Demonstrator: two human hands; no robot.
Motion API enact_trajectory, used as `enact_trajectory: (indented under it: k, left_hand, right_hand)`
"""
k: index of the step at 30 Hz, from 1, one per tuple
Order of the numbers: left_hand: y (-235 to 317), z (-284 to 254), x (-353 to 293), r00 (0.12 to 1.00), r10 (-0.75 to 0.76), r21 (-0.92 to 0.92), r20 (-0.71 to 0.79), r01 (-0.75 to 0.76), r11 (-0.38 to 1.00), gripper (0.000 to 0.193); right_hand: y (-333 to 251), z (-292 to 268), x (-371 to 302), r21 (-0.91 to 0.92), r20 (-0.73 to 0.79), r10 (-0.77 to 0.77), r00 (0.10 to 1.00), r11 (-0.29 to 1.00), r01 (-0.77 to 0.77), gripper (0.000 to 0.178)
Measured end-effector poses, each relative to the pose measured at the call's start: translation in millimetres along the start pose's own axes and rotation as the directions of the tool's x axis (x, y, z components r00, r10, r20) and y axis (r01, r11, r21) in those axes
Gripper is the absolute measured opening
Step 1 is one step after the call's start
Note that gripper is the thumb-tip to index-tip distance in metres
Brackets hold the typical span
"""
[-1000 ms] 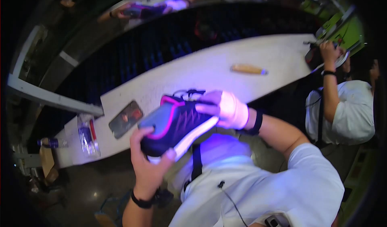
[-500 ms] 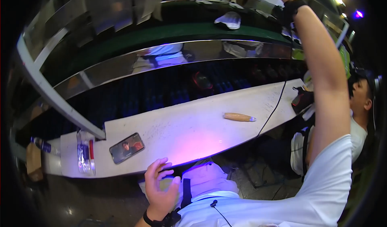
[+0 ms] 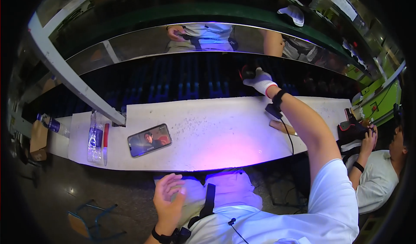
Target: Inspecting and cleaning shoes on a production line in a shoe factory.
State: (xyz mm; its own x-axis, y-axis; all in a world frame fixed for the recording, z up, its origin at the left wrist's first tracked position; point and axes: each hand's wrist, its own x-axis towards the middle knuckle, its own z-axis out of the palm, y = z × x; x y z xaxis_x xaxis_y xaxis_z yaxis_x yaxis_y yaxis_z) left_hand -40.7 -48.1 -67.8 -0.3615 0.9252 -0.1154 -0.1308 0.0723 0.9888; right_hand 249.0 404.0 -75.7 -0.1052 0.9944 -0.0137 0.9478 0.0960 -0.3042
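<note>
Right hand (image 3: 261,82): gloved, at dark shoe (image 3: 248,72); can't tell finger spread or grip.
Left hand (image 3: 169,199): half-open, empty.
Bench (image 3: 216,133): phone (image 3: 150,140), bottle (image 3: 95,136).

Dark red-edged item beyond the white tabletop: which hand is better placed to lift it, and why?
Right, likely: the gloved right hand reaches across the white tabletop to the dark red-edged item; the left hand is back on the near side.
</note>
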Motion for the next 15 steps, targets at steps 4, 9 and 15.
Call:
enact_trajectory:
  k: [4,9,15]
  left_hand:
    - [-1,-1,7,0.997,-0.031,-0.028,-0.072,0.029,0.999,0.05]
    - [-3,20,32,0.999,-0.031,-0.023,0.019,0.032,0.999,0.044]
    - [10,95,111,0.973,0.122,-0.167,0.196,-0.09,0.982,0.055]
  right_hand:
    - [38,31,45,0.275,0.094,-0.057,0.994,0.961,0.029,0.076]
    - [36,-22,3,0.87,0.444,-0.059,0.894,-0.211,-0.446,0.046]
    - [7,-53,-158,0.67,0.39,-0.478,0.787,-0.44,-0.599,0.046]
